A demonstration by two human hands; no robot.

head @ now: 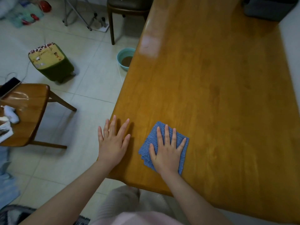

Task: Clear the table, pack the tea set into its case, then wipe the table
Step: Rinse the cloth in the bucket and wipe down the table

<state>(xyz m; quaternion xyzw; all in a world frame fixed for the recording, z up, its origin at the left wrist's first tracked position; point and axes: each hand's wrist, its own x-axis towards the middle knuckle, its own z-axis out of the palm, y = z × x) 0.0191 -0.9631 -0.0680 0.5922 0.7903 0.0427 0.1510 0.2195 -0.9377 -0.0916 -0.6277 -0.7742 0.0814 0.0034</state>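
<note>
Both hands lie flat with straight fingers. At far left, print on the green stool (pixel 52 65) is too blurred to read. On the table's (pixel 211 95) left edge the left hand (pixel 113 143) rests spread, holding nothing; just beside it, the right hand (pixel 167 153) presses down the folded blue cloth (pixel 151 137).

Two hands: left hand (pixel 113 144), right hand (pixel 167 154). One blue cloth (pixel 150 138) under the right hand. One wooden table (pixel 211 78) beneath both. Beyond the left hand: one teal basin (pixel 123 53), one green stool (pixel 52 65), one dark chair (pixel 128 7). Left of it: one wooden chair (pixel 30 111), one phone (pixel 9 86).
</note>
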